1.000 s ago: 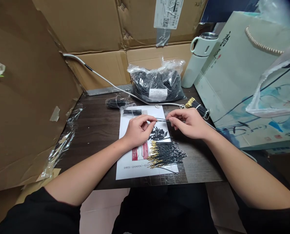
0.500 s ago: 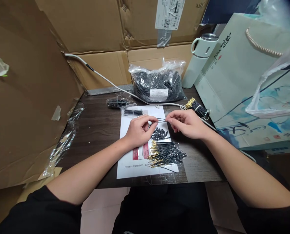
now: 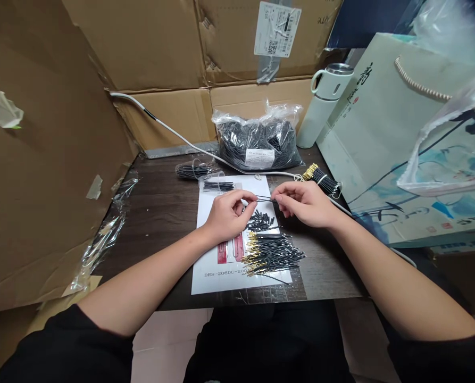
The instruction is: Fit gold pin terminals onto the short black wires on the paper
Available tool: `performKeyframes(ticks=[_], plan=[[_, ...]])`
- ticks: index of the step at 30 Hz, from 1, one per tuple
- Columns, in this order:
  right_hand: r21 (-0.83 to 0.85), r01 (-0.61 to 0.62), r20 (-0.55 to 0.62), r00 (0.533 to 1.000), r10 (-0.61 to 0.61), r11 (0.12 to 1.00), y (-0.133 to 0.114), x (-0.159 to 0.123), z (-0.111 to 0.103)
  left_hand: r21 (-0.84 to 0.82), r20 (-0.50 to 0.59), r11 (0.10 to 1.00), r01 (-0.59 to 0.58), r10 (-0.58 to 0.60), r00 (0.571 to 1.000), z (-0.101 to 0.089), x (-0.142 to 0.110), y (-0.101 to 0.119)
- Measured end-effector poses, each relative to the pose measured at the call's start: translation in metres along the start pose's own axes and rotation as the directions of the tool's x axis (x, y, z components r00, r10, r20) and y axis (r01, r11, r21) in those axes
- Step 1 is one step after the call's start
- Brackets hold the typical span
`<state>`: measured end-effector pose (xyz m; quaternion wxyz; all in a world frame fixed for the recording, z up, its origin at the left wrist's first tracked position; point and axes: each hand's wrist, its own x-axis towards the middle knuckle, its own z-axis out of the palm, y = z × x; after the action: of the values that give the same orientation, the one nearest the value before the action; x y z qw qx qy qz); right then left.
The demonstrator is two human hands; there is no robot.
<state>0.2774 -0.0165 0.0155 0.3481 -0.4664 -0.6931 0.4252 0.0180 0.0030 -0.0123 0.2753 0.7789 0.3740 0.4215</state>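
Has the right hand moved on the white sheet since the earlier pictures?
No. The right hand keeps its place at the white sheet's right edge, pinching the thin wire.

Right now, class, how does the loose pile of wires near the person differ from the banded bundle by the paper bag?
The loose pile of wires lies fanned out on the white sheet; the banded bundle is tied tight, lying on the bare table. The pile holds more wires. Both are black with gold tips.

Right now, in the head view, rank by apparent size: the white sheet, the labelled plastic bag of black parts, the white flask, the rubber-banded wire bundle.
1. White sheet, partly covered by hands.
2. Plastic bag, farther off, so unsure.
3. White flask, farthest.
4. Wire bundle, clearly smallest.
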Motion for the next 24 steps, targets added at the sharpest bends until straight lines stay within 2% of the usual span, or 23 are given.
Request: performKeyframes(ticks=[9, 13, 18, 21, 24], plan=[[0.031, -0.003, 0.0, 1.0, 0.003, 1.0, -0.001, 0.001, 0.0, 0.025, -0.001, 0.999, -0.032, 0.032, 0.999, -0.001, 0.001, -0.001], [0.02, 0.02, -0.051, 0.999, -0.019, 1.0, 0.0, 0.001, -0.008, 0.055, 0.002, 0.996, -0.073, 0.073, 0.997, -0.006, 0.004, -0.003], [0.093, 0.022, -0.127, 0.992, -0.01, 0.995, 0.005, 0.004, -0.016, 0.112, 0.148, 0.976, -0.188, 0.17, 0.974, -0.01, 0.004, -0.005], [0.187, 0.005, -0.093, 0.996, 0.013, 0.982, 0.006, 0.006, -0.011, 0.147, 0.212, 0.966, -0.212, 0.178, 0.961, -0.009, 0.001, -0.003], [0.249, -0.023, -0.036, 0.999, 0.033, 0.968, 0.007, 0.007, -0.006, 0.15, 0.23, 0.967, -0.206, 0.168, 0.959, -0.008, -0.002, 0.001]])
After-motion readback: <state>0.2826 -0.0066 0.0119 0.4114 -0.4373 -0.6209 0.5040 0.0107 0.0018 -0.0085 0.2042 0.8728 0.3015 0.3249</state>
